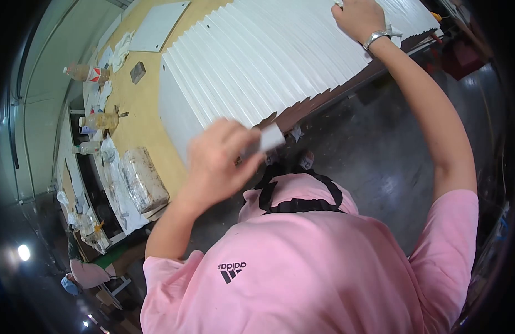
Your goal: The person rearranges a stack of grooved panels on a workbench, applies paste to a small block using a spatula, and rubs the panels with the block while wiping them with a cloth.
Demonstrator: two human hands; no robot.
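Note:
My left hand (218,158), blurred by motion, is closed in a pinch on a small grey-white rectangular block (272,137). It is held in the air by the near edge of the table, in front of a row of overlapping long white strips (252,53). Over at the top right, my right hand (362,19) wears a silver band at the wrist and is above the strips' far right part. Its fingers are curled together, with a small pale bit at the tips that I cannot make out. White crumpled material (395,33) shows beside that wrist.
On the yellowish table (138,103) lie a white flat panel (157,26), a dark small block (138,72) and a plastic-wrapped bundle (145,179). Bottles (99,121) stand along the left edge. A red container (457,57) is at the far right. Another person (90,274) is at lower left.

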